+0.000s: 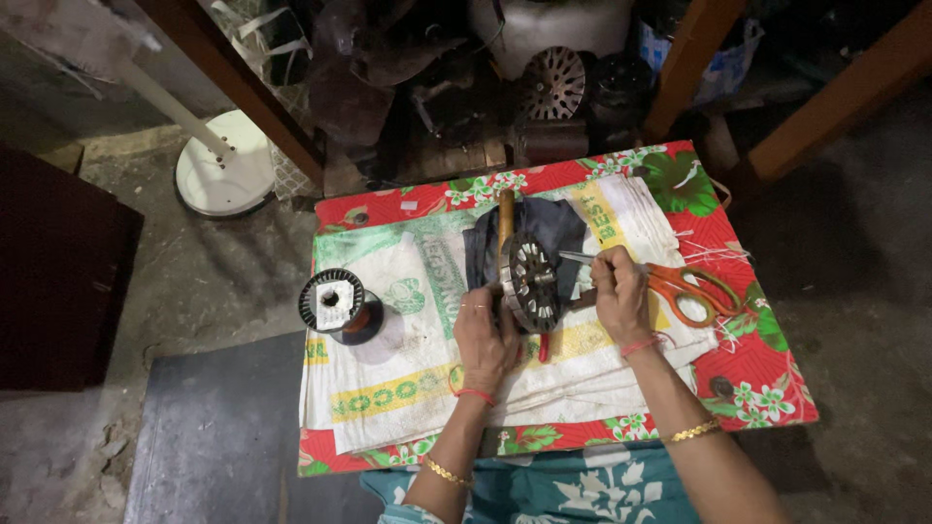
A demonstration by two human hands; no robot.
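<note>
Floral table: 1 stator gripped by L hand, R hand pinching 1 tool; 1 scissors.

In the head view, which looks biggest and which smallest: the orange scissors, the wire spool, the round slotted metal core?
1. Orange scissors, longest.
2. Round slotted metal core and wire spool look about alike; the core stands on edge, so I will not rank them.

Both hands forward, close together

Left hand reaches up from below, palm down, fingers curled in a grip, a ring on one finger, red thread and gold bangle on the wrist; right hand sits just beside it, fingers pinched shut, wrist bent inward, red thread at the wrist, gold bangle further down the forearm.
</note>
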